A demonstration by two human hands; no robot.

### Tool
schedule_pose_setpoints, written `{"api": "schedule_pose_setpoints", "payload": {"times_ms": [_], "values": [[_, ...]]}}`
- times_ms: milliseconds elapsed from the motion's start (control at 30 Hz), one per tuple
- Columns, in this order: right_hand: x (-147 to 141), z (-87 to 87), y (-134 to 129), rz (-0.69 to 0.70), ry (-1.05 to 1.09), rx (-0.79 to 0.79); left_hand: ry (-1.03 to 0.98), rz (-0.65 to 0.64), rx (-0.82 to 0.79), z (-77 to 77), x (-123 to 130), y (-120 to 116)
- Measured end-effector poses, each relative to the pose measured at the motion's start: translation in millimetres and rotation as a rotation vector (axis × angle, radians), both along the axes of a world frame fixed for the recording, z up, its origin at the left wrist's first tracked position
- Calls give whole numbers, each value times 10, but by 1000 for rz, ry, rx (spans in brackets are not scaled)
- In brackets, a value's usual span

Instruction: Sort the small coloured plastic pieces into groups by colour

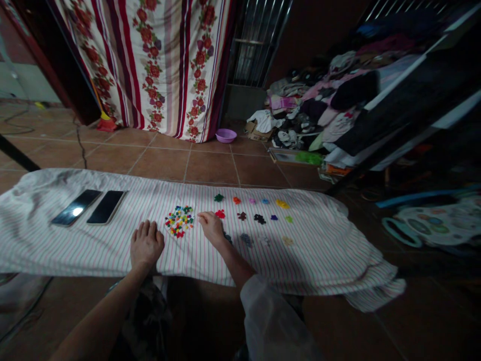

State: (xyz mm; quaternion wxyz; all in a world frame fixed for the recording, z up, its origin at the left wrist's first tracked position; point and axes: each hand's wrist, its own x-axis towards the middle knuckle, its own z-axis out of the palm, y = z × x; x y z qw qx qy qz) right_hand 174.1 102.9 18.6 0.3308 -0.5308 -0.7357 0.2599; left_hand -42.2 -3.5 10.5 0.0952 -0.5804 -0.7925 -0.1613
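Observation:
A mixed pile of small coloured pieces (179, 220) lies on the striped cloth (150, 200) between my hands. My left hand (147, 242) rests palm down on the cloth, left of the pile, fingers stretched out. Just right of the pile is my right hand (210, 226), its thumb and fingertips pinched together; whatever they hold is too small to make out. Sorted single-colour heaps spread to the right, among them green pieces (218, 198), red pieces (220, 214), black pieces (259, 218) and yellow pieces (282, 203). My right wrist partly covers a dark blue-grey heap (227, 237).
Two phones (77, 207) (106, 207) lie at the cloth's left. Beyond the table are a flowered curtain (161, 65), a purple basin (226, 135) and a large heap of clothes (311, 105). A dark slanting frame bar (376, 145) stands at right.

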Motion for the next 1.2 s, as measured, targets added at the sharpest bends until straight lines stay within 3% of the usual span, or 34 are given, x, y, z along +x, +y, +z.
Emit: {"api": "schedule_pose_setpoints", "payload": {"times_ms": [167, 567, 867, 1200], "values": [[263, 12, 78, -32, 40, 66, -2, 8, -16, 30, 19, -1], [1165, -74, 283, -277, 111, 220, 21, 12, -77, 118, 41, -17], [1987, 8, 386, -440, 64, 223, 25, -11, -52, 85, 15, -27], [2938, 87, 508, -723, -92, 159, -28, -24, -69, 89, 9, -28]]}}
